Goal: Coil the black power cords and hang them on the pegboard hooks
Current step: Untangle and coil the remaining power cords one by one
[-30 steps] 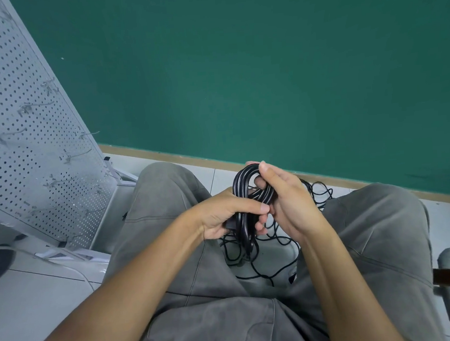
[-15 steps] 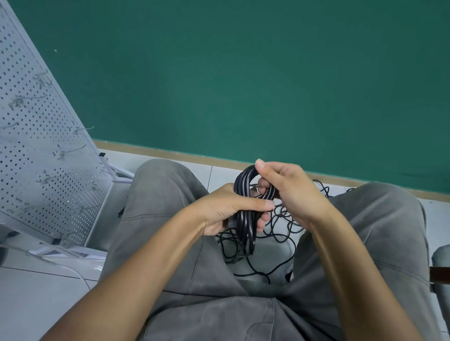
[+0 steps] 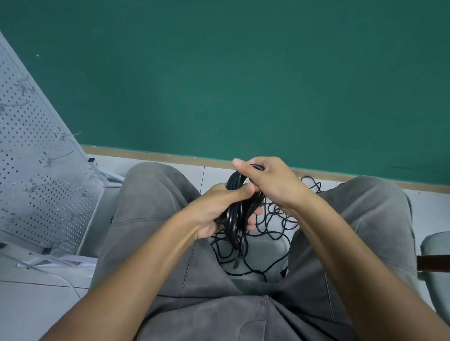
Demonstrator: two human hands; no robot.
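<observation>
A coiled bundle of black power cord hangs upright between my knees. My left hand grips its middle, thumb across the loops. My right hand holds the top of the coil, fingers curled round a strand there. Loose black cord lies tangled on the floor below and behind my hands. The white pegboard leans at the left, with several thin metal hooks sticking out of it; nothing hangs on them.
My grey trousered legs frame the cords on both sides. A green wall with a wooden skirting rises behind. A grey chair seat shows at the right edge, and the pegboard's white base frame sits on the tiled floor.
My right hand has shifted up and over the top of the coil, wrapping a strand round it. My left hand keeps its grip on the bundle.
</observation>
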